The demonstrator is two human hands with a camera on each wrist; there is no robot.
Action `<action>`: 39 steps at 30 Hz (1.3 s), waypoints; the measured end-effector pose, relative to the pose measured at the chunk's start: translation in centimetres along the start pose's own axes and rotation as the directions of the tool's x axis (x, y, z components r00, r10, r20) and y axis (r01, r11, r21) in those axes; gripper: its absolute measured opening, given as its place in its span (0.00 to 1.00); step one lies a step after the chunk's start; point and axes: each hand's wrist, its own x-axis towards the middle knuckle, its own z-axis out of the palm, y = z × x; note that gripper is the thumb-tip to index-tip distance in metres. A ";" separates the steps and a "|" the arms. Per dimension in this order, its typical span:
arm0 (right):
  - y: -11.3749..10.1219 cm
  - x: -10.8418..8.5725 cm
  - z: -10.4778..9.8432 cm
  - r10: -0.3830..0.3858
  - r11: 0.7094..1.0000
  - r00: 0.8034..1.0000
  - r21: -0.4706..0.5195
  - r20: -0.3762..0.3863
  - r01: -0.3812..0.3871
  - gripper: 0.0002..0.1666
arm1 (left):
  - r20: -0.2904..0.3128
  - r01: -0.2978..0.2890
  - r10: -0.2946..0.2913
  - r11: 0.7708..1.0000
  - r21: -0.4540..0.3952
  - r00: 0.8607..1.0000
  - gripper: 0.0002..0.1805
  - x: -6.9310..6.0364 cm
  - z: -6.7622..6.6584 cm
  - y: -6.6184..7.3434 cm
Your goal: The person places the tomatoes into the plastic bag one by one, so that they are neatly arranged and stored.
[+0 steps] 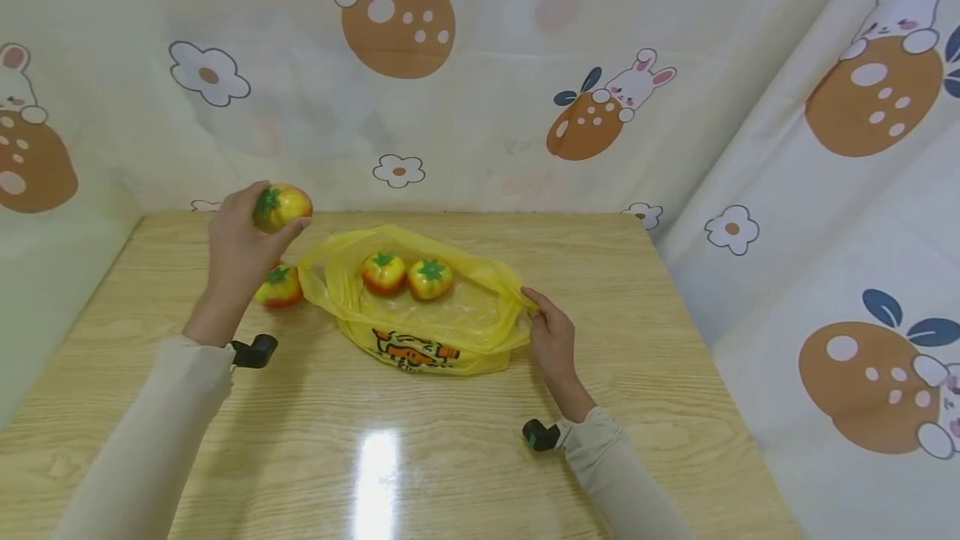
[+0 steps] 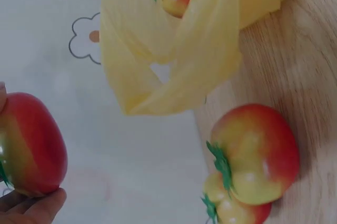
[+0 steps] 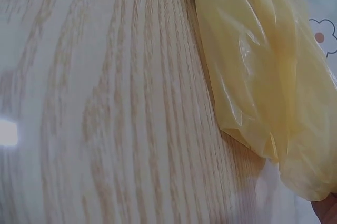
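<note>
Held up above the table's left side, a red-and-yellow toy tomato [image 1: 288,205] with a green leafy top is gripped by my left hand [image 1: 240,236]. That same tomato [image 2: 34,142] shows at the left edge of the left wrist view. Behind my left wrist, another tomato [image 1: 279,286] rests on the wood; the left wrist view shows two there, a nearer tomato [image 2: 258,153] and a farther tomato [image 2: 237,208]. My right hand [image 1: 553,336] pinches the right rim of a yellow plastic bag [image 1: 480,319]. Inside its wide mouth lie a left tomato [image 1: 384,273] and a right tomato [image 1: 431,279].
The wooden table [image 1: 420,457] reaches back to a patterned curtain [image 1: 487,107], which also hangs along the right side. A dark wrist-worn camera [image 1: 255,351] sits at my left cuff, and a second dark camera [image 1: 540,435] at my right cuff.
</note>
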 end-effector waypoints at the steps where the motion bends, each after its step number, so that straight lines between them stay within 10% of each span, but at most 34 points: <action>1: 0.0 0.0 0.0 -0.002 1.000 1.000 0.002 -0.003 0.002 0.25 | 0.010 -0.003 0.003 1.000 -0.002 1.000 0.38 0.1 0.1 0.1; 39: -0.4 0.2 1.0 0.023 1.000 1.000 0.012 -0.013 -0.023 0.26 | 0.095 -0.060 0.057 0.998 0.032 0.994 0.39 2.9 2.3 1.5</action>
